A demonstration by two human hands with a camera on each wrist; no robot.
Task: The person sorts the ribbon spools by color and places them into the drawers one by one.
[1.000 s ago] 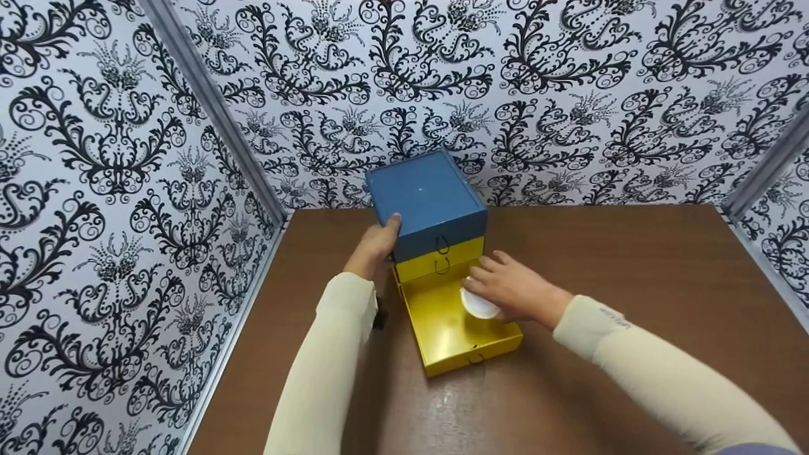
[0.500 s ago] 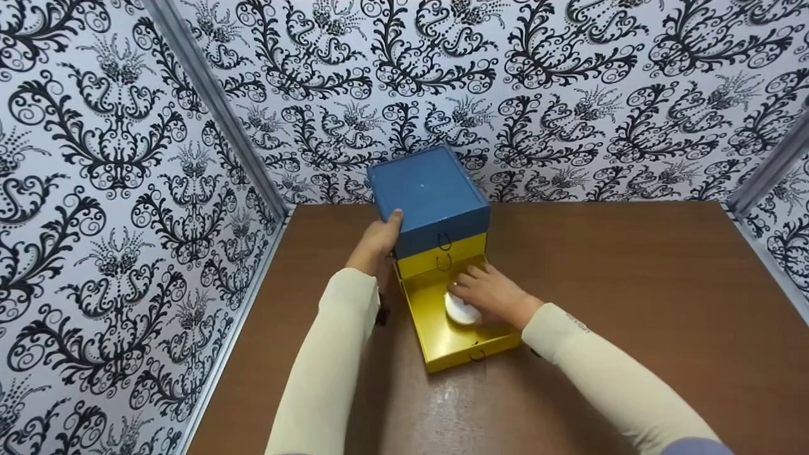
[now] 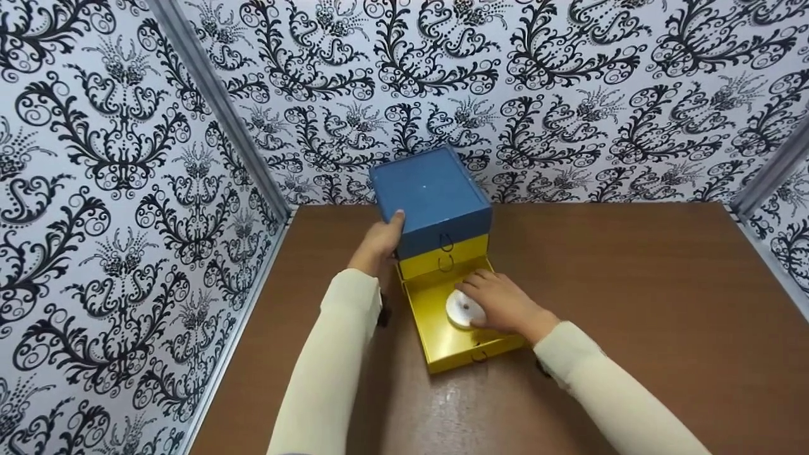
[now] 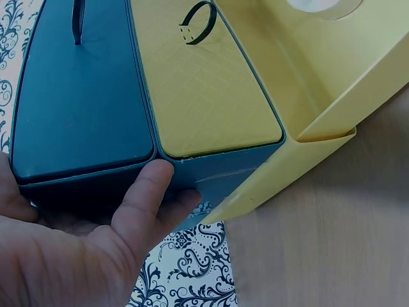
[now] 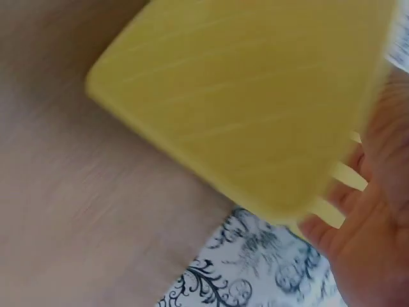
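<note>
A small stack of drawers (image 3: 426,189) with a blue top stands against the back wall, its upper blue and yellow drawers closed. The lowest yellow drawer (image 3: 436,335) is pulled out. My left hand (image 3: 381,240) holds the stack's left side, the thumb at the blue top edge; in the left wrist view, the fingers (image 4: 144,192) press on the side. Inside the pulled-out drawer, a white round roll (image 3: 463,309) with a small centre hole lies flat. My right hand (image 3: 502,303) grips it from the right. The right wrist view shows the blurred yellow drawer front (image 5: 236,109) hiding the roll.
The stack stands on a brown wooden table (image 3: 632,303). Patterned black-and-white walls (image 3: 556,95) close off the back and sides. Thin loop pulls (image 3: 446,262) hang from the drawer fronts.
My right hand has moved left and lowered the white roll into the pulled-out yellow drawer; the roll's top face now shows more. The left hand has stayed on the stack.
</note>
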